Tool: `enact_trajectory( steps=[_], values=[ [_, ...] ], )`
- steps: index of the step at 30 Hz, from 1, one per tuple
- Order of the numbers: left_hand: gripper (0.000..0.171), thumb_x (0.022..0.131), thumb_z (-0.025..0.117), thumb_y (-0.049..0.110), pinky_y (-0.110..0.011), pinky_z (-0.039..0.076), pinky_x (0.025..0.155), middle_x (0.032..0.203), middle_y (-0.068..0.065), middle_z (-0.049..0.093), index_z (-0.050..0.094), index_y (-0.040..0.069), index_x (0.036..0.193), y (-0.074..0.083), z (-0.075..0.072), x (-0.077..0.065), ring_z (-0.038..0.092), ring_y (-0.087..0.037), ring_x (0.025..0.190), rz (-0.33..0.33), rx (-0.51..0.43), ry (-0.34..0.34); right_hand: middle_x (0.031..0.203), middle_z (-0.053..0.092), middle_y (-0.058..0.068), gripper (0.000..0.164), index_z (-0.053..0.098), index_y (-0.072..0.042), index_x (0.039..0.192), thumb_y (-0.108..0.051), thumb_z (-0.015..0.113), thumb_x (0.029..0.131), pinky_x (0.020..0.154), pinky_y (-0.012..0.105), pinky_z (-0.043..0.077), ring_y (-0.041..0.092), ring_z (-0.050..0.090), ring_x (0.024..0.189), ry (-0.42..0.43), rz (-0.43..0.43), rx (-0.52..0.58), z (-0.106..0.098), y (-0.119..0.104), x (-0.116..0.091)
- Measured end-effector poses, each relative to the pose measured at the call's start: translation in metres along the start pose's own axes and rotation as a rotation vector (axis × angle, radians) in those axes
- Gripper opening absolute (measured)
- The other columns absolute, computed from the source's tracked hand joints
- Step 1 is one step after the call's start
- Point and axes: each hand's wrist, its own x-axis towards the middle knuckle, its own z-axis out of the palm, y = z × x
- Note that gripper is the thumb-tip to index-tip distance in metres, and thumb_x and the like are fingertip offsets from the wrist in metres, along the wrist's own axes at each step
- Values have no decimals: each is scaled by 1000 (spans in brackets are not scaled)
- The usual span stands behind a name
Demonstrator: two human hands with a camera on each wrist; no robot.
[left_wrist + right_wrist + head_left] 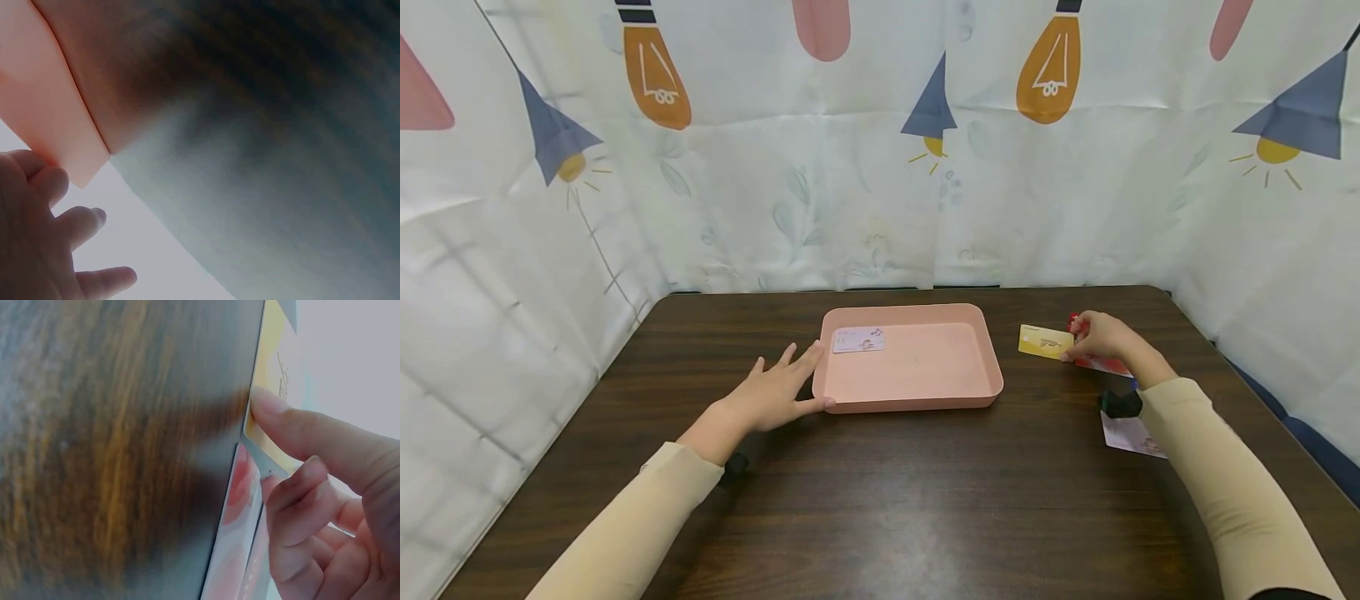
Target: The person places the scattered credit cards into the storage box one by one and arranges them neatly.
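My left hand (pixel 771 393) has its fingers spread against the left side of a shallow pink tray (pixel 910 406). Inside the tray, near its back left corner, lies a pale printed card (pixel 858 339). To the right of the tray, my right hand (pixel 1103 336) pinches the right end of a yellow card (pixel 1042 341), with the thumb on its near edge in the right wrist view. A red and white card (pixel 232 509) lies close beside the yellow one, partly under the hand. The left wrist view shows fingers (pixel 81 226) at the tray's corner.
Another pale card (pixel 1129 435) lies nearer on the right, partly covered by the right sleeve and a dark wrist device (pixel 1120 404). The dark wooden table (pixel 880 500) ends at a printed white curtain (pixel 865 183) behind and at both sides.
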Motion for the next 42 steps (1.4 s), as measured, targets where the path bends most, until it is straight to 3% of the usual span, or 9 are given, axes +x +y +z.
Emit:
enact_trajectory(
  steps=[8,17,24,27,35,39,42],
  values=[
    [96,99,54,64,-76,8,113,170,-11,17,12,11,166,0,0,0,14,-42,154,0,1,-1,87,61,13,44,48,11,113,-10,78,90,59,30,50,18,54,66,6,0,155,3,3,-3],
    [96,99,54,64,-76,8,113,170,-11,17,12,10,166,1,0,-1,14,-43,154,-1,-7,-2,89,70,4,42,46,16,129,-4,67,99,70,30,61,12,69,73,36,47,410,5,14,-5],
    [95,100,53,64,-76,9,113,170,-11,16,12,10,166,0,1,-1,14,-42,154,2,6,-2,92,68,1,46,41,15,139,-2,62,102,73,30,61,9,69,75,50,89,549,6,18,-6],
    [95,100,53,64,-76,9,113,170,-11,16,12,10,166,0,1,-1,14,-42,154,3,4,-1,98,65,2,50,39,14,143,-4,62,103,74,28,61,8,69,75,50,100,591,7,20,-7],
    [95,100,53,64,-75,8,114,170,-11,16,12,10,166,0,1,-1,13,-42,154,-1,0,-2,128,47,23,52,36,13,147,-7,59,104,79,27,59,5,68,80,79,109,688,5,18,-14],
    [96,99,53,65,-75,8,114,170,-11,16,12,10,166,0,0,-1,13,-42,154,-3,-1,-3,127,48,24,53,36,14,146,-7,60,104,81,27,59,6,69,82,86,81,684,-1,14,-18],
    [96,99,53,66,-75,8,114,170,-11,17,13,10,166,0,1,-1,13,-42,154,-3,0,-1,119,54,17,53,37,14,146,-8,61,104,83,29,59,6,69,83,85,65,690,-4,9,-19]
  ],
)
